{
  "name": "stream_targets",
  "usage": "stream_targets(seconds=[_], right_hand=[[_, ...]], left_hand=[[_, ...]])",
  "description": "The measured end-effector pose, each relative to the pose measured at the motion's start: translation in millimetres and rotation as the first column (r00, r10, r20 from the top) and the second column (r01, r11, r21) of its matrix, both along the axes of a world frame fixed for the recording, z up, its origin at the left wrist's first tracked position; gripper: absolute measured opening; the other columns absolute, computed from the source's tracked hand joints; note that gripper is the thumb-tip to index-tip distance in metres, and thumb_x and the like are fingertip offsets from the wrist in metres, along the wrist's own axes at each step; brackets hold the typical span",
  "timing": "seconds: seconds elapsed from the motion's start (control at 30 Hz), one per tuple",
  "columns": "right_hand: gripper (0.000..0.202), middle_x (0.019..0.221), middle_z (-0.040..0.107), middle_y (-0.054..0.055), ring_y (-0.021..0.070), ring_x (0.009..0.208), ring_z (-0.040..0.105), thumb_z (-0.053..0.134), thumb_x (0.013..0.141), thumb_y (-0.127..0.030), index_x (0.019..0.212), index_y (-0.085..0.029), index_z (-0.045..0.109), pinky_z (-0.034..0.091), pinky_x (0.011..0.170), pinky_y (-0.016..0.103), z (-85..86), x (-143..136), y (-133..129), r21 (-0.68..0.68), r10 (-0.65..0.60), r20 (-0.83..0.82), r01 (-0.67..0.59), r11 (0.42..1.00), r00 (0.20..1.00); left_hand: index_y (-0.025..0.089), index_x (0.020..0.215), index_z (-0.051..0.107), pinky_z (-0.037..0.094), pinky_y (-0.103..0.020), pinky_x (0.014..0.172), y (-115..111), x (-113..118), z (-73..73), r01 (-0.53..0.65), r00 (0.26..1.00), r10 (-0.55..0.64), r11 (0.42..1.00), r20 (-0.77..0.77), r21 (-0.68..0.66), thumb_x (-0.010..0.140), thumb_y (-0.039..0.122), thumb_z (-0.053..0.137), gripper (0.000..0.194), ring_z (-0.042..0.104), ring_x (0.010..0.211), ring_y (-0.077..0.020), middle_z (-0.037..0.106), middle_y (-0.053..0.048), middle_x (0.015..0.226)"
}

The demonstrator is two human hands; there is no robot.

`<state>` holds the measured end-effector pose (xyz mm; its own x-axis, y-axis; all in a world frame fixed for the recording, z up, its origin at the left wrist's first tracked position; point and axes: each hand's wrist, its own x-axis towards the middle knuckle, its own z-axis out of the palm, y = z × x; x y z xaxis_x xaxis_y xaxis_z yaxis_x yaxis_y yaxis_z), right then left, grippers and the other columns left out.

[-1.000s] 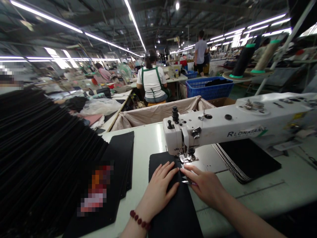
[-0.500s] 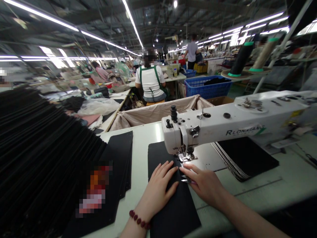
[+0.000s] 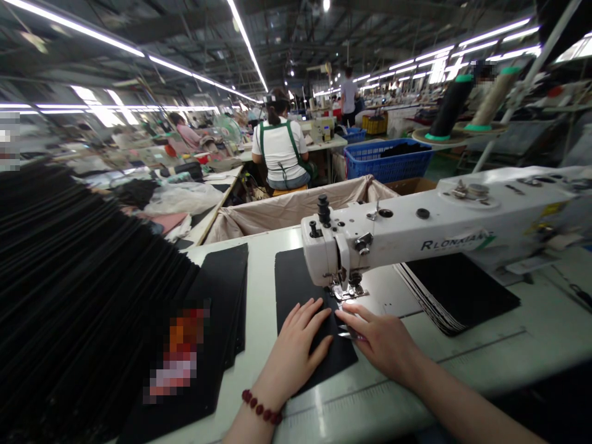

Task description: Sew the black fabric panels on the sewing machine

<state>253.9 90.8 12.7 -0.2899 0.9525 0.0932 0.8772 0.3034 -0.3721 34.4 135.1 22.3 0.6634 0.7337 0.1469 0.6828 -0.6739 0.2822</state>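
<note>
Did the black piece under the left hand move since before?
Yes. The black piece has slid forward, away from the person, farther past the front end of the sewing machine.

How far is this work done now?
Seemingly done: the black panel beyond the presser foot. In hand: its middle, beneath the left hand; the right hand holds snips. Left: apparently its near part. Whether the stack at right is finished, I cannot tell.
</note>
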Motion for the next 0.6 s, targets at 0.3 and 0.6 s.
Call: stream_targets(seconds=[0.3,0.6], right_hand=[[0.055,0.144,0.041,-0.003,0.021,0.111,0.057,0.044,0.086,-0.02,0.138,-0.035,0.039,0.047,0.09,0.037,-2.6,0.0,0.1,0.001,0.001,-0.001,-0.001,1.0,1.0],[0.056,0.144,0.041,-0.003,0.0211,0.108,0.058,0.045,0.084,-0.02,0.138,-0.034,0.039,0.047,0.089,0.037,-4.1,0.6,0.2,-0.007,0.001,0.008,-0.001,1.0,1.0]], left_hand=[[0.03,0.136,0.04,0.026,-0.048,0.114,-0.3,-0.2,-1.1,-0.002,1.0,0.002,1.0,0.02,0.014,0.092,0.031,0.049,0.045,0.031,0.136,-0.0219,0.036,-0.001,0.147],[0.029,0.135,0.04,0.026,-0.049,0.114,1.9,0.0,-4.9,-0.005,1.0,0.005,1.0,0.025,0.021,0.092,0.034,0.049,0.045,0.032,0.136,-0.022,0.036,-0.002,0.147]])
